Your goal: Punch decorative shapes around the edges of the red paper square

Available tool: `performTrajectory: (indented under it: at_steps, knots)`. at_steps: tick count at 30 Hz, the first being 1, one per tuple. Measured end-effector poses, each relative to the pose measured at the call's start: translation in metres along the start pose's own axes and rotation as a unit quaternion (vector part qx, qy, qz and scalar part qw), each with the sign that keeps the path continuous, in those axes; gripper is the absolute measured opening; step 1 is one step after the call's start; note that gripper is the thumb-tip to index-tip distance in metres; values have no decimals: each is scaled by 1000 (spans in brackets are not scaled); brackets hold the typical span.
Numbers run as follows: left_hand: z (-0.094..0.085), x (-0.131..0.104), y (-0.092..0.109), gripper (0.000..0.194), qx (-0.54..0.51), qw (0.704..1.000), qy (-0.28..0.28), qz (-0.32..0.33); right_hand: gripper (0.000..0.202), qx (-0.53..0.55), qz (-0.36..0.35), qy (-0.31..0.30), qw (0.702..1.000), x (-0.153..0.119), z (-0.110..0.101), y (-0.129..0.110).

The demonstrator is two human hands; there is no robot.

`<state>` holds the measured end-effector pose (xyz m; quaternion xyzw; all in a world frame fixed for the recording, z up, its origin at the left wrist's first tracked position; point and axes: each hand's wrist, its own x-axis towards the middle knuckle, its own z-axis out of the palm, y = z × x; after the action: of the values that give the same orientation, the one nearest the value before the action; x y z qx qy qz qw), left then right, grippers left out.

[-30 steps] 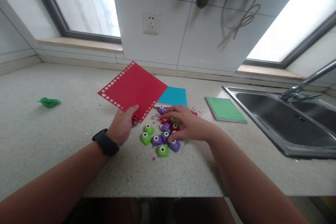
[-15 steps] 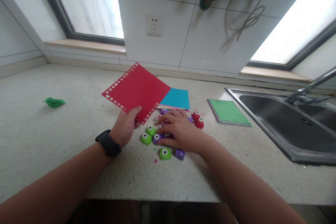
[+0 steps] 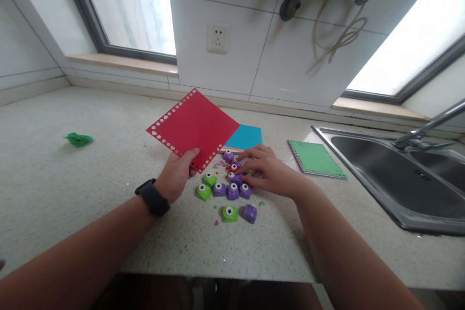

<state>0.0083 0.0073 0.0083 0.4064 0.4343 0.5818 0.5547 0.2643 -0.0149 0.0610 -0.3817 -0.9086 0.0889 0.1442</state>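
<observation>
My left hand (image 3: pixel 178 174) pinches a red sheet of paper (image 3: pixel 198 126) by its near corner, thumb on top. Small hearts and flowers are cut along several of the sheet's edges. My right hand (image 3: pixel 265 169) reaches over a cluster of craft punches, its fingers apart and the tips at a purple punch (image 3: pixel 234 178) and a red punch (image 3: pixel 233 168). It hides part of the cluster. Closer to me lie a row with a purple punch (image 3: pixel 233 191), a green punch (image 3: pixel 229 213) and a tipped purple punch (image 3: pixel 250 213).
Blue paper (image 3: pixel 249 136) lies on a stack behind the punches. To the right, a green sheet (image 3: pixel 316 157) with a punched border tops another stack beside the steel sink (image 3: pixel 366 164). A crumpled green scrap (image 3: pixel 79 139) is at the left. Paper bits (image 3: pixel 216 223) dot the counter.
My right hand has shifted right and back across the punches, uncovering several purple ones. The left hand still holds the red sheet. The view has shifted slightly.
</observation>
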Motion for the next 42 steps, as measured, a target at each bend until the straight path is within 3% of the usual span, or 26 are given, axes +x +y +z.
performTrajectory:
  at_steps: [7, 11, 16, 18, 24, 29, 34, 42]
  knots:
    - [-1, 1, -3, 25, 4, 1000, -9, 9, 6, 9, 24, 10, 1000, 4, 7, -5]
    - [-2, 2, -5, 25, 6, 1000, -2, 12, 9, 68, 12, 14, 998, 0, -3, -7]
    - [-1, 0, -3, 25, 1, 1000, -8, 4, 50, 75, 11, -116, 990, -8, -15, -17]
    - [-1, 0, -2, 25, 1, 1000, -8, 2, 54, 25, 24, -129, 991, -8, -11, -23]
    - [1, -1, -1, 27, 2, 1000, -2, 3, 38, -4, -4, -78, 997, -2, 0, -31]
    - [1, -1, -1, 26, 0, 1000, -3, 0, 24, 65, -48, -80, 994, -3, -7, -35]
    - [-1, 0, -3, 25, 2, 1000, 0, -3, 20, 84, -36, -68, 993, -6, -14, -37]
    - [-1, 0, -3, 25, -4, 1000, -7, -1, 20, 25, -60, -115, 991, -2, -3, -34]
